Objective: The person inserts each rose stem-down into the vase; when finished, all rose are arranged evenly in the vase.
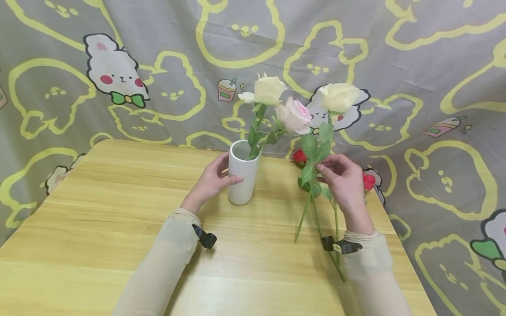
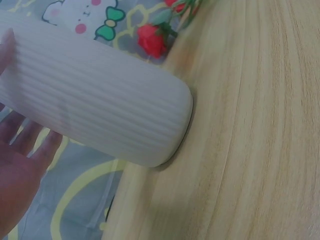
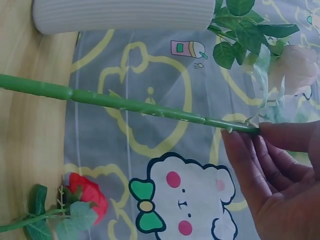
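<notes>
A white ribbed vase [image 1: 242,182] stands upright on the table, and my left hand [image 1: 213,177] holds it by the side, thumb across the front. In the left wrist view, fingers of this hand [image 2: 22,150] curl about the vase [image 2: 100,95]. A cream rose [image 1: 270,89] and a pale pink rose [image 1: 294,116] rise from its mouth, leaning right. To the right of the vase, my right hand [image 1: 341,180] pinches the stem of another cream rose [image 1: 339,97], its bloom up. The right wrist view shows the green stem [image 3: 135,106] between thumb and fingertips of that hand [image 3: 280,170].
Red roses lie on the right side of the wooden table [image 1: 118,210]: one red bloom [image 1: 299,156] is near the back edge, another red bloom [image 1: 369,181] behind the right hand. Their stems stretch toward the front. A patterned grey curtain [image 1: 158,39] hangs directly behind the table.
</notes>
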The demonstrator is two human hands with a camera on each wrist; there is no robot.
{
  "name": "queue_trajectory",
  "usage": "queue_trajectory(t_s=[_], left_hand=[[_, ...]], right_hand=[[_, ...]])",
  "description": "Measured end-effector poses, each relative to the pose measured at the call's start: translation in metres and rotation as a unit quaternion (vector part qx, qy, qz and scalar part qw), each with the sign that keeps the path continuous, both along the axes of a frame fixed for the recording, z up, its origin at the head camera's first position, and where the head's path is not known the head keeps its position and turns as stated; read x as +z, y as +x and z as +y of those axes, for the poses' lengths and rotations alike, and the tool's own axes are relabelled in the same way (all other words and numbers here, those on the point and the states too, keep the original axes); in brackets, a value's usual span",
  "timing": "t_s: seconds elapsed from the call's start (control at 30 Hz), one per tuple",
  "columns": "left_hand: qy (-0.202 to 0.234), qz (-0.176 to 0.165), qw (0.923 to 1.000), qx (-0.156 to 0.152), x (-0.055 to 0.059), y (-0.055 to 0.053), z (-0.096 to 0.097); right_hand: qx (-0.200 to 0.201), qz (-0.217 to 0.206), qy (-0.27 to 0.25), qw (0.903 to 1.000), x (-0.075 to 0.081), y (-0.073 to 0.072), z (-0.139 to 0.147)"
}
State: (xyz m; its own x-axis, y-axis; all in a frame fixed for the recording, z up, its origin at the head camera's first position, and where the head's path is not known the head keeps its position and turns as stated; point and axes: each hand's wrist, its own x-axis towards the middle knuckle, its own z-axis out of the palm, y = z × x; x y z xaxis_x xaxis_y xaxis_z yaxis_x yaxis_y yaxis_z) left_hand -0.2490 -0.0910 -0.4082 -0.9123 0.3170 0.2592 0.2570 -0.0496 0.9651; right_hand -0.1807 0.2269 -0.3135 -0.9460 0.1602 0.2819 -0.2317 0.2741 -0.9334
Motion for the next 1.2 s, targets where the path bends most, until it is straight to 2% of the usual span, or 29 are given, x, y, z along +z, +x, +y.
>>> queue_trajectory(t_s=[0.17, 0.3, 0.5, 0.67, 0.9, 1.2], left_hand=[[-0.006, -0.008, 0.9999, 0.001, 0.002, 0.002, 0.000], [-0.007, -0.012, 0.9999, -0.001, 0.002, 0.002, -0.001], [-0.001, -0.016, 0.9999, -0.005, 0.001, 0.000, -0.001], [-0.001, -0.018, 0.9998, -0.005, 0.001, 0.000, 0.000], [0.003, -0.007, 1.0000, -0.004, 0.004, 0.003, 0.001], [0.001, -0.003, 1.0000, -0.003, 0.003, 0.002, 0.001]], right_hand=[[0.006, 0.059, -0.058, 0.9965, 0.003, 0.003, 0.000], [0.009, 0.114, -0.082, 0.9900, 0.005, 0.006, -0.001], [0.025, 0.190, -0.139, 0.9715, 0.012, 0.010, -0.002], [0.031, 0.241, -0.186, 0.9520, 0.019, 0.016, -0.004], [0.001, 0.306, -0.234, 0.9230, 0.029, 0.022, -0.007], [0.003, 0.388, -0.308, 0.8686, 0.052, 0.030, -0.014]])
